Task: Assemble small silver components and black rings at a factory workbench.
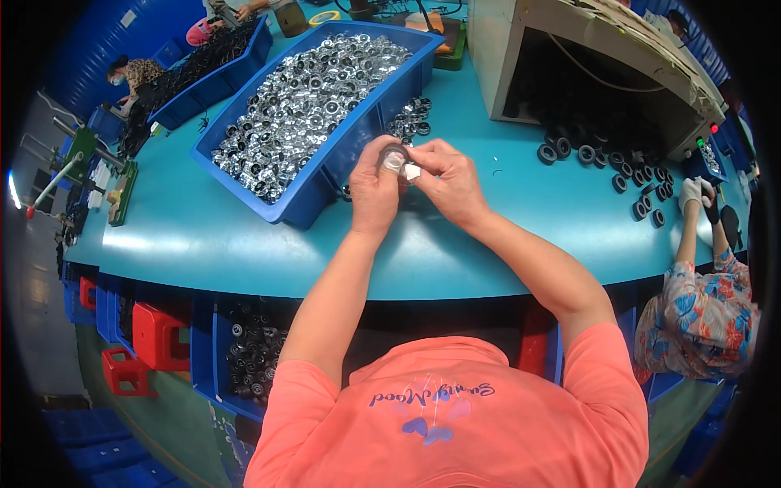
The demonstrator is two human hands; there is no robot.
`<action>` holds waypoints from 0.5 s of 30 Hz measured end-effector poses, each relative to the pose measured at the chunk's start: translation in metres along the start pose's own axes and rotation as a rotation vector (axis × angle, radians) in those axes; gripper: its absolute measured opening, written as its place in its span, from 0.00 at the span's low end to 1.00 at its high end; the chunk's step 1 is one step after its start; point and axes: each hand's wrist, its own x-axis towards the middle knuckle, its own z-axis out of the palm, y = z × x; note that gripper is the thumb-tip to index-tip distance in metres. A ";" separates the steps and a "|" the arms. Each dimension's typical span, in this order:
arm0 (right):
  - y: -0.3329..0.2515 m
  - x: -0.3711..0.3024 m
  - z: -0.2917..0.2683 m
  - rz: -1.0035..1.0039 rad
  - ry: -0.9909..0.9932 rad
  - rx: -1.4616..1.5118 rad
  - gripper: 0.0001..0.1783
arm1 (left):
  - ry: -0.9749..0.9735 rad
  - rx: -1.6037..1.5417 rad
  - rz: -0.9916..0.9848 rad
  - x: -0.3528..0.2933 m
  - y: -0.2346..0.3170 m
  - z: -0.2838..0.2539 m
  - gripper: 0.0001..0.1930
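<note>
Cursive lettering is printed on the coral shirt (496,427). Beyond it, above the turquoise tabletop (521,252), a round, dark-rimmed part (394,153) is gripped between the left hand's (374,187) curled thumb and fingers, its face seemingly turned upward; its long axis cannot be told. Just beside it, a white piece (412,172) is pinched by the right hand (447,183). Farther off, a blue tub (325,185) is filled with shiny parts (313,106).
</note>
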 end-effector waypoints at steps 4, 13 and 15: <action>0.012 0.011 -0.008 0.108 -0.039 0.065 0.17 | -0.125 -0.144 -0.146 0.007 0.003 -0.008 0.17; 0.015 0.004 -0.007 0.038 0.006 0.030 0.18 | -0.060 0.053 -0.186 0.005 0.007 -0.009 0.13; 0.018 0.001 -0.004 -0.020 0.014 -0.018 0.18 | -0.013 0.082 -0.176 0.003 0.010 -0.007 0.12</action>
